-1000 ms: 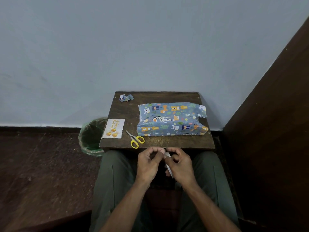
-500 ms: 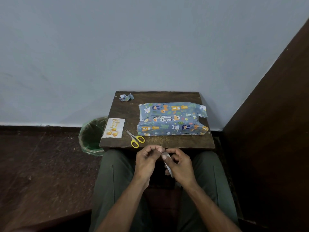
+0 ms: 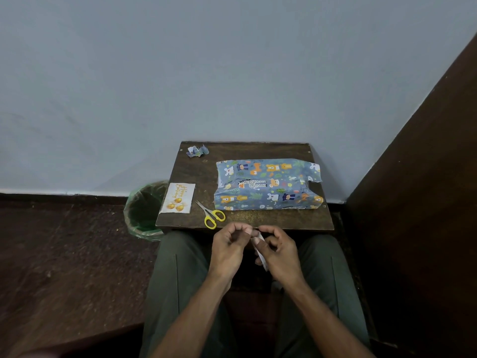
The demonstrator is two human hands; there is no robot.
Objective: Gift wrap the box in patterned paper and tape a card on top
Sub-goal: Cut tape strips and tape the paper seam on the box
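Head view: a seated person works a pale tape roll over the lap, the right hand curled round it while the left hand pinches at its edge with thumb and fingers (likely hunting the loose end). The box, mostly covered in patterned paper, lies on the small dark surface with its right end flaps unsealed; taping these probably comes next. The card waits left, beside yellow scissors. A green-lined bin stands against the blue wall.
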